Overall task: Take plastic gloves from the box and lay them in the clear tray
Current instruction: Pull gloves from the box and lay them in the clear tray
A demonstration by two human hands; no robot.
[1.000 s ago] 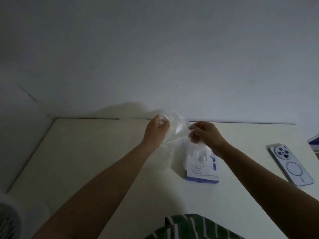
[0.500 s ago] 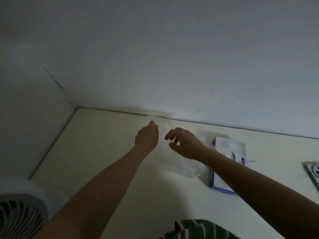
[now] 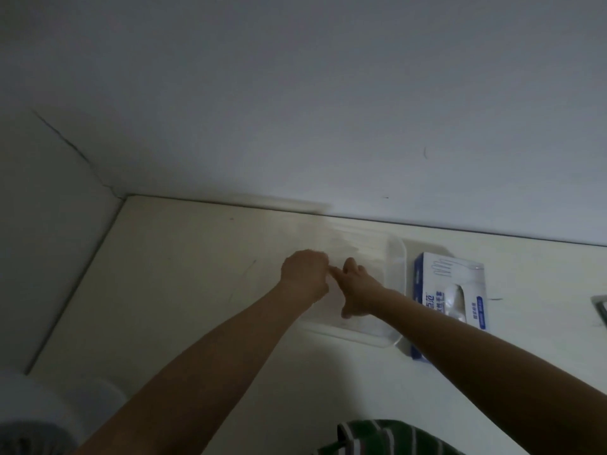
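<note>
Over the tray [image 3: 398, 257]: left hand [image 3: 303, 274] is showing curled fingers, hold unclear; right hand [image 3: 358, 292] is lying loosely spread, gripping nothing visible. Box [image 3: 450, 284] is sitting just beside tray.

The box [image 3: 450, 290] is white with blue edges, the tray [image 3: 399, 257] is clear, the bench [image 3: 184, 274] cream, the cloth [image 3: 387, 438] green with pale stripes

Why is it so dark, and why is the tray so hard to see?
Head view: the light is dim and greyish; the clear tray is see-through, so only its faint rim shows on the pale table; a soft shadow lies behind the glove box.
</note>
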